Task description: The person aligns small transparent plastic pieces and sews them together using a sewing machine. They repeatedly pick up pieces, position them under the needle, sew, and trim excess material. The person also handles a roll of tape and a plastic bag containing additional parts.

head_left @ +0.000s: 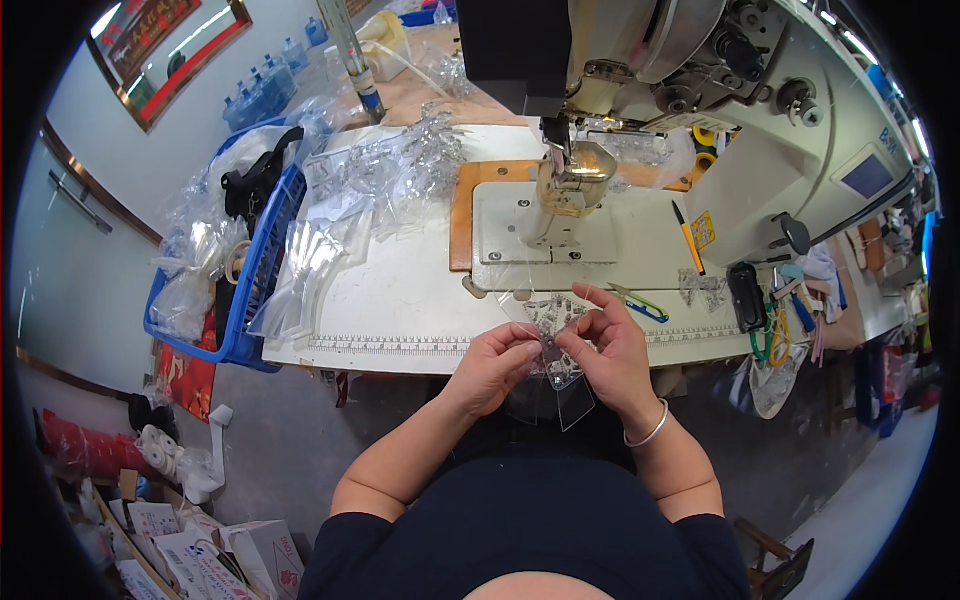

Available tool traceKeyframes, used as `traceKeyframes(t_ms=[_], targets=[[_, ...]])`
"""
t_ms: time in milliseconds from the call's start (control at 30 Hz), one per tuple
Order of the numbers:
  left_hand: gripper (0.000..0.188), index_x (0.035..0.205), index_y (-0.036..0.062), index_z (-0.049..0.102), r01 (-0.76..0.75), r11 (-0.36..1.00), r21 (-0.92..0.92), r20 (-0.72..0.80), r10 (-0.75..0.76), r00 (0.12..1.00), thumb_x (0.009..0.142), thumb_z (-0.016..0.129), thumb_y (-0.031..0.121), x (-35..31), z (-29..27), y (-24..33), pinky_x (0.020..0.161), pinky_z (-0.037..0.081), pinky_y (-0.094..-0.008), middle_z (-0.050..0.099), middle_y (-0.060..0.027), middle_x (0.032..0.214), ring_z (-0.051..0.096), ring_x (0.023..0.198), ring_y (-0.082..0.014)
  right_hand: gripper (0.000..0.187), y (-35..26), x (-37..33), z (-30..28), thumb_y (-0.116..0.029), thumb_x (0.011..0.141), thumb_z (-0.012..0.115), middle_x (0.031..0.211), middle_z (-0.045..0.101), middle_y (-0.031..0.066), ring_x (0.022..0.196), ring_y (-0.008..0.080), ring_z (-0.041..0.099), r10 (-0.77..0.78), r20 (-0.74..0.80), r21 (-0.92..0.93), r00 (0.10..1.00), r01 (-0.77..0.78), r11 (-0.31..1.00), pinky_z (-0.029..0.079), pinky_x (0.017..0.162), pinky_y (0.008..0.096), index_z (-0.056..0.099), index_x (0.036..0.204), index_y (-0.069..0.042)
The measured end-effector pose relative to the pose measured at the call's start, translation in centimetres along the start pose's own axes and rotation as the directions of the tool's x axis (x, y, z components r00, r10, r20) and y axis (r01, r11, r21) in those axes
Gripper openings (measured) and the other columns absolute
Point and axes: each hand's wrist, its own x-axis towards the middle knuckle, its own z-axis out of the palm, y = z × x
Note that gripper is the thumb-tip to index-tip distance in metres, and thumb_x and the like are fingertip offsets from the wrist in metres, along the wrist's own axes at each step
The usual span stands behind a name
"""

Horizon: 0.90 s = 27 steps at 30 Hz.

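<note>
Over the front edge of the white table, both hands pinch a clear plastic piece with sparkling decorations. My left hand has thumb and forefinger closed on its left side. Opposite it, my right hand grips the right side with thumb and fingers bent inward. Transparent flaps hang below the fingers. Just beyond the hands stands a post-bed sewing machine. Thread snips with a green handle lie right of my right hand. A few decorated clear pieces rest farther right.
A heap of clear decorated pieces covers the table's back left. Clear strips lie beside a blue basket. An orange pen lies right of the machine. Scissors with green handles hang near the right edge. Cartons sit lower left.
</note>
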Motion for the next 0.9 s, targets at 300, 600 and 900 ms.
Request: traceKeyframes(t_ms=[300,600,900], targets=[[0.015,0.103,0.004,0.057,0.004,1.0,0.019,-0.012,-0.003,1.0,0.089,0.06,0.007,0.5,-0.3,0.1,0.072,0.048,-0.0188,0.059,0.0004,0.092,0.056,0.082,-0.005,0.052,0.1,0.5,0.1,0.003,0.08,0.066,0.08,0.057,0.001,0.076,0.006,0.056,-0.01,0.006,-0.014,1.0,0.01,1.0,0.046,0.072,0.0193,0.044,0.127,0.0],[0.015,0.103,0.0011,0.057,-0.056,0.998,-0.033,0.023,0.056,0.998,0.088,0.057,0.004,0.6,-0.5,-0.1,0.078,0.05,-0.0278,0.06,-0.0059,0.096,0.06,0.088,-0.0138,0.052,1.0,0.5,0.1,0.004,0.078,0.066,0.08,0.059,0.0025,0.077,0.0074,0.057,-0.123,-0.018,-0.216,0.992,0.116,0.969,0.047,0.074,0.022,0.044,0.125,0.001],[0.018,0.095,-0.0013,0.06,-0.16,0.879,0.45,-0.025,0.192,0.981,0.081,0.069,0.007,0.4,0.0,0.8,0.072,0.048,-0.0217,0.064,-0.0063,0.09,0.059,0.083,-0.0085,0.048,1.3,-0.2,1.0,0.003,0.075,0.068,0.082,0.06,0.004,0.078,0.0089,0.058,-0.199,-0.068,-0.357,0.978,0.162,0.92,0.048,0.072,0.0231,0.048,0.119,0.002]])
